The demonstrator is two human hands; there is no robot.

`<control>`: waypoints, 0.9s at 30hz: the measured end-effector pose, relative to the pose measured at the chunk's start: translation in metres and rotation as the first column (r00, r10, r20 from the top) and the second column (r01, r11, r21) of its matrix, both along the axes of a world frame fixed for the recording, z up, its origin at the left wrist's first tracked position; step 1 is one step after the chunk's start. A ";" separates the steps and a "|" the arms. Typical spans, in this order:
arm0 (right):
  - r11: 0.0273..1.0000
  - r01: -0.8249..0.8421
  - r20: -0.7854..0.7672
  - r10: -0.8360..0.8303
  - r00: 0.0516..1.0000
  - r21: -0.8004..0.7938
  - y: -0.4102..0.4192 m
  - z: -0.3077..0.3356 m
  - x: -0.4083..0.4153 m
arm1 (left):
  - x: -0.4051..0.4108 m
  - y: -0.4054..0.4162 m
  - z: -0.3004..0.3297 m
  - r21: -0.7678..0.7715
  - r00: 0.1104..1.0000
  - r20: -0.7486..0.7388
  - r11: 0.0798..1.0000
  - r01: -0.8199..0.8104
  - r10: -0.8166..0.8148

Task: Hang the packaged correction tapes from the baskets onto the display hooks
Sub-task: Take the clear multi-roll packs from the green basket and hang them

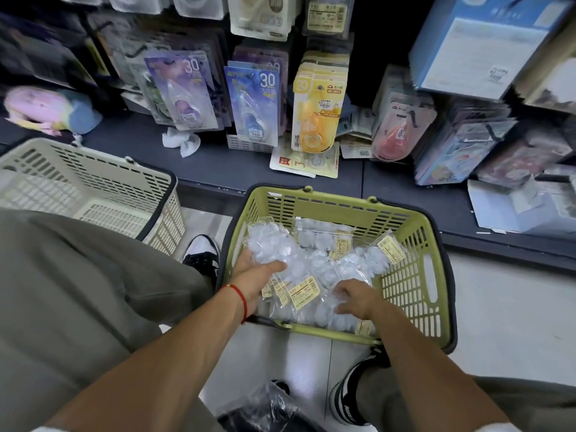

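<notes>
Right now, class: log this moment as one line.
left hand: on packets | right hand: on packets | green basket: holds packets

Two baskets stood on the shop floor: one green basket (414, 213) holding a heap of clear correction-tape packets (314, 266), too many and too overlapped to count, and one beige basket (93, 169). Two hands reached into the green one, the left hand (255, 269) and the right hand (355, 299). One red cord (238, 296) circled the left wrist. Two sneakers showed, one (202, 254) between the baskets and one (352, 397) nearer. One crumpled white tissue (182, 141) lay on the shelf.
</notes>
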State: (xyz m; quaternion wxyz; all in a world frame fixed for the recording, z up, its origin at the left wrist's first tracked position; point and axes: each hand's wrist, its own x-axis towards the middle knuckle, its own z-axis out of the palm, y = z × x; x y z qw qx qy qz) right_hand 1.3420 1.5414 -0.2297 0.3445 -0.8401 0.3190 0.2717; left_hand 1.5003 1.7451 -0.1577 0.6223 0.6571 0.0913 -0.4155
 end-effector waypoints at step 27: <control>0.827 0.328 0.818 -0.535 0.212 0.456 0.003 0.296 0.150 | 0.109 -0.066 0.235 -0.336 0.757 0.638 0.834 0.438 -0.141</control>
